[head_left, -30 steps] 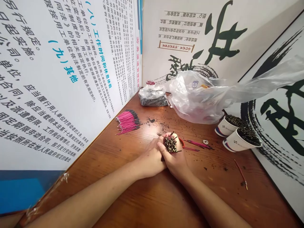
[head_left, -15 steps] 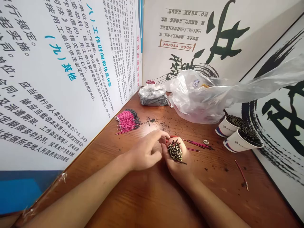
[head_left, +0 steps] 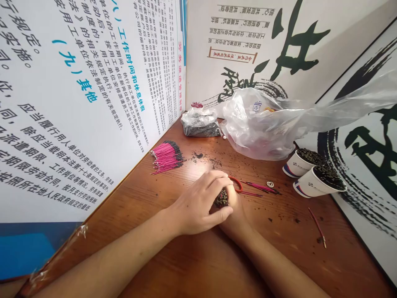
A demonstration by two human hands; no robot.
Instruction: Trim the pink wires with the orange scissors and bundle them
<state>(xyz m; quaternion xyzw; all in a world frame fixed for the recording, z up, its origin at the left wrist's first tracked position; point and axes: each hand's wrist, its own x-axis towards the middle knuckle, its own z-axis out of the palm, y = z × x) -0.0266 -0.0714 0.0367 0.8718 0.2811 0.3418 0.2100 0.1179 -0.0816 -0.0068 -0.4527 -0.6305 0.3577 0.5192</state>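
While the left hand [head_left: 198, 205] folds its fingers over a tight bundle of thin dark-tipped sticks [head_left: 221, 198], the right hand [head_left: 233, 213] beneath grips that bundle upright above the brown wooden table [head_left: 186, 265].

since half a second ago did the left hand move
Yes. The left hand has come over the bundle held in the right hand, its fingers now nearer the red loop lying on the table.

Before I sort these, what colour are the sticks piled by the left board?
Pink with black tips, clearest in the head view.
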